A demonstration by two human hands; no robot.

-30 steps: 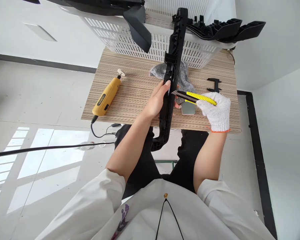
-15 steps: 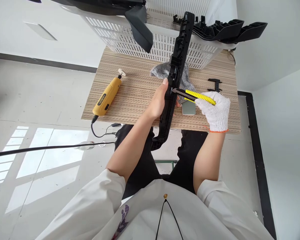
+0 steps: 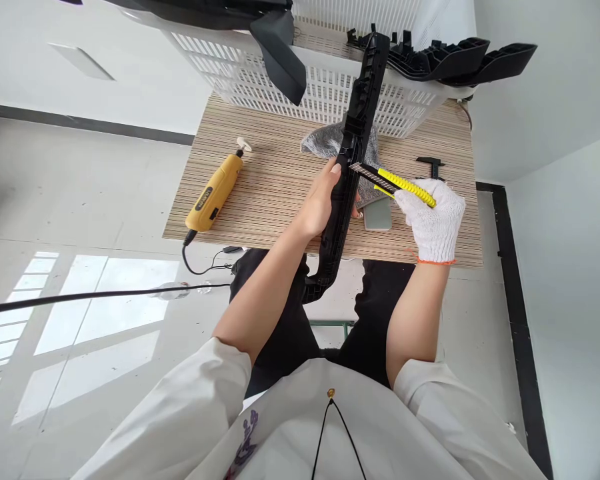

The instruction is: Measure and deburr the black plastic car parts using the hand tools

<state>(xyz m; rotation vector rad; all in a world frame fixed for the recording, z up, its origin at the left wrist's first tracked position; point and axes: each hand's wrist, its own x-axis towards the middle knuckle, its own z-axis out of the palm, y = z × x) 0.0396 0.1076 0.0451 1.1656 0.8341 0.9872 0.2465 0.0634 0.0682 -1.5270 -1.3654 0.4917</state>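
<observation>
My left hand, bare, is wrapped round the middle of a long black plastic part that stands tilted over the wooden table, its top leaning right toward the basket. My right hand, in a white knit glove, grips a yellow utility knife. The knife's extended blade touches the right edge of the black part, just above my left fingers.
A yellow rotary tool with a black cord lies at the table's left. A grey cloth, a small grey block and a black caliper lie behind the part. A white slatted basket holding black parts stands at the back.
The black part has tilted further right at its top. The knife blade has slid upward along the part's right edge, and my right hand rose slightly with it.
</observation>
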